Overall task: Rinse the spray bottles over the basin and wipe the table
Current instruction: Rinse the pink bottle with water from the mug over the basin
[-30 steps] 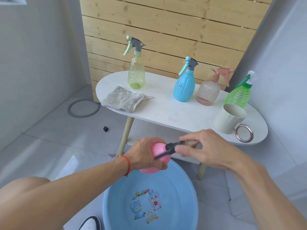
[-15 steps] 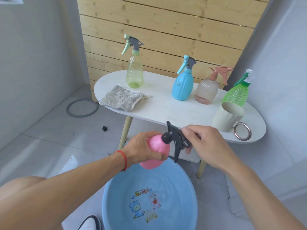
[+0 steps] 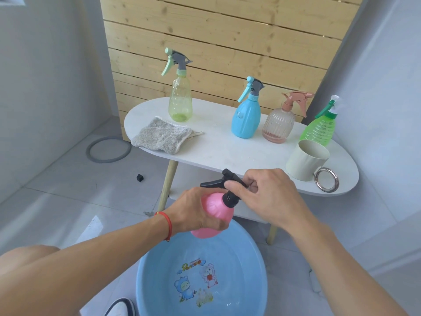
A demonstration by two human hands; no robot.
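My left hand (image 3: 196,210) grips the pink bottle (image 3: 213,215) above the basin (image 3: 257,265); right hand (image 3: 266,197) fingers pinch its black sprayer (image 3: 224,182), just off the table (image 3: 227,151) edge.

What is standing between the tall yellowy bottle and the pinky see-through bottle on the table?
The blue spray bottle stands between the yellow-green bottle and the pink-tinted clear bottle, seen in the head view.

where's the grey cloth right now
In the head view the cloth lies on the left end of the white table, overhanging its front edge, just in front of the yellow-green spray bottle.
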